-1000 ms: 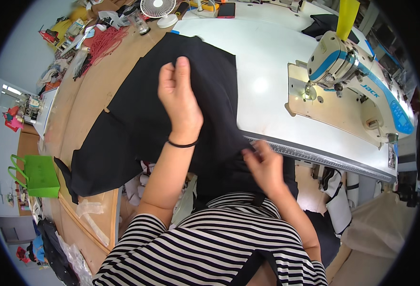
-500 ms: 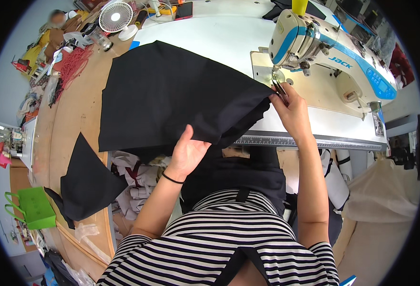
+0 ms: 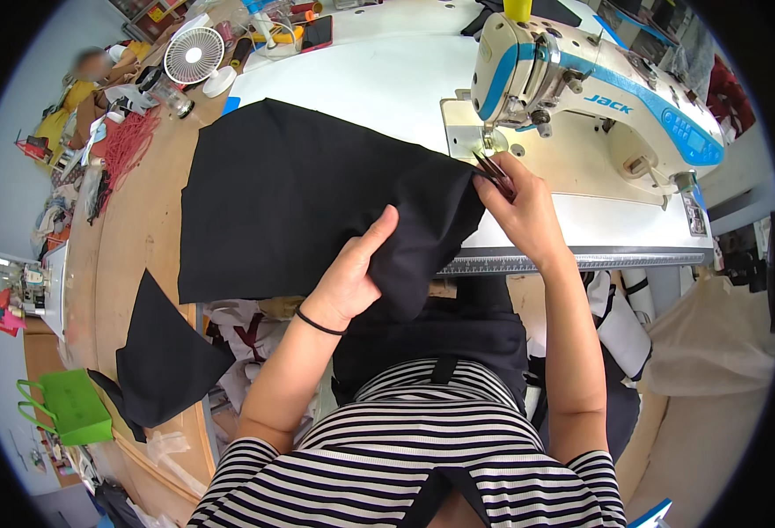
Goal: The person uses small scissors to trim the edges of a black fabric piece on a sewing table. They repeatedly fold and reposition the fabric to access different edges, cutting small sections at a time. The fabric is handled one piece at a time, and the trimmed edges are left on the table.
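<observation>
My left hand [image 3: 361, 273] grips the lower part of a large black fabric piece [image 3: 282, 202], thumb on top, fingers hidden under the cloth. My right hand [image 3: 519, 202] is closed on dark metal tweezers [image 3: 495, 170] and pinches the fabric's pointed right corner, just in front of the needle plate [image 3: 463, 134] of a white-and-blue sewing machine [image 3: 519, 70]. The large piece lies over the edges of the white table [image 3: 361, 70] and the wooden one [image 3: 132, 229]. A smaller black piece [image 3: 163, 352] lies separately at the lower left.
At the back are a white fan [image 3: 194, 55], a glass jar [image 3: 176, 101] and red cords [image 3: 128, 145]. A green bag [image 3: 75, 405] sits at the left. A ruler strip [image 3: 581, 264] lines the table's front edge. Another person [image 3: 97, 66] is at the far upper left.
The large fabric has swung round so its corner lies by the needle area, apart from the smaller piece. Tweezers have appeared in my right hand. My left hand came lower and now grips the cloth.
</observation>
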The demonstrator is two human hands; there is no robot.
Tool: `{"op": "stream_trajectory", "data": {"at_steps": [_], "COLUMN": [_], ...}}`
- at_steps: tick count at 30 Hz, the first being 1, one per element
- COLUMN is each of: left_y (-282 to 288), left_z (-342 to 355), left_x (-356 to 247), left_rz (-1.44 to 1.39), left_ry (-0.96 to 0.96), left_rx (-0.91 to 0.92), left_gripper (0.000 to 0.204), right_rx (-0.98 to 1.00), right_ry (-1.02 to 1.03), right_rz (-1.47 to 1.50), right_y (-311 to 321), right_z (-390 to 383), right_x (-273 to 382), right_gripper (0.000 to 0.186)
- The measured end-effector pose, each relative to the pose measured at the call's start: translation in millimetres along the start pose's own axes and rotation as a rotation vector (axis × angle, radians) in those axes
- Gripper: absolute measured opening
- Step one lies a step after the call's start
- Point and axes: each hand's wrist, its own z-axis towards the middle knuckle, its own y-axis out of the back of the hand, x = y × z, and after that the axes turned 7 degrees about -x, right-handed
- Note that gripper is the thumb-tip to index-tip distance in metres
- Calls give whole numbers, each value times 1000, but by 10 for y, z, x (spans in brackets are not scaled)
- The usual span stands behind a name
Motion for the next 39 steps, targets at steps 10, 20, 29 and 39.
{"op": "stream_trajectory", "data": {"at_steps": [10,20,29,39], "left_y": [-71,-234,-308,-473], "left_z": [-71,102,2,-109], "left_x": [27,66,280,320], "left_rz": [241,92,261,288], "left_ry": [-531,-170,-356,-326], "left_rx": [-339,-124,-200,-227], "left_gripper": [28,34,30,28], "right_rx": [71,98,-191,139], "right_ry": [-164,-289,-159,-347], "right_rz": [251,423,488,572], "right_y": [12,44,119,-73], "right_z": [-18,-50,-538,-886], "right_x": [-142,-200,51,273], "right_gripper": [25,27,27,25]}}
